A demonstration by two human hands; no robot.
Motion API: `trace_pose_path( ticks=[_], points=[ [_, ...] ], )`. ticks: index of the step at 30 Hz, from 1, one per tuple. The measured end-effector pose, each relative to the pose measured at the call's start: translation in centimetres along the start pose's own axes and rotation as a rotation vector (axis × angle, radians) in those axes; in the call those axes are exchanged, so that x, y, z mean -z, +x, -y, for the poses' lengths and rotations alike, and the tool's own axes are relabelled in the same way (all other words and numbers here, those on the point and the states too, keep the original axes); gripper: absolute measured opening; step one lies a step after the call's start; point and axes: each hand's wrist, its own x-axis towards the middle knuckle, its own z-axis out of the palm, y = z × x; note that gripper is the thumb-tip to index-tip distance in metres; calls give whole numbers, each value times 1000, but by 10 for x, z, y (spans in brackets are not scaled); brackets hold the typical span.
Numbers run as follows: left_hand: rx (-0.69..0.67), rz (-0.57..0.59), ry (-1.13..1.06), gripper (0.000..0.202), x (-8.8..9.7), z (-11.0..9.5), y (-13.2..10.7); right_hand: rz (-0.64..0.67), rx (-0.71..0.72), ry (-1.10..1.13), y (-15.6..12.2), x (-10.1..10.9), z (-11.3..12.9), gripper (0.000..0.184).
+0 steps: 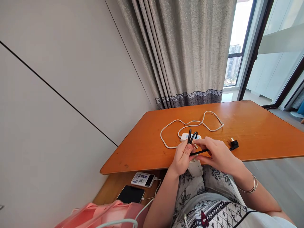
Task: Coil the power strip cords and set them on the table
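Observation:
My left hand (181, 157) is closed around a black power cord (190, 136), whose bent loops stick up above the thumb. From there a straight length of the cord runs right, into the curve of my right hand (217, 153). My right thumb and fingers are loosely bent about this length; how firmly they grip is partly hidden. The cord's black plug (234, 144) lies on the orange wooden table (140, 142), just right of my right hand, prongs upward. Behind my hands, a white device (184, 137) with a blue label is partly covered.
A white cable (174, 121) loops across the table. Below the near left edge, a white power bank (142, 179) and a black phone (131, 194) lie on a wooden surface beside a pink bag (114, 213). A grey curtain (192, 47) hangs behind the table.

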Motion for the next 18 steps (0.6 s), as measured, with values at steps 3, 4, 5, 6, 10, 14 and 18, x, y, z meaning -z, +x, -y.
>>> trace_pose_path(
  ticks=[3, 4, 5, 6, 10, 14, 18],
  points=[
    [90, -4, -126, 49, 0, -3, 2, 7, -102, 110, -7, 9, -14, 35],
    [106, -15, -164, 50, 0, -4, 3, 0, -125, 158, -8, 10, -18, 33],
    [117, -25, -200, 50, 0, -5, 4, -3, -142, 205, -8, 11, -22, 31],
    [128, -28, -238, 51, -1, -6, 4, -8, -154, 247, -8, 10, -25, 30],
    [165, 64, -481, 50, -6, -6, 7, -126, -186, 328, 1, 1, -32, 38],
    [217, 187, -753, 44, -8, -8, 9, -148, -152, 294, 13, -11, -37, 42],
    [325, 204, -837, 35, -5, -8, 11, -100, -108, 186, 17, -17, -41, 33]
  ],
)
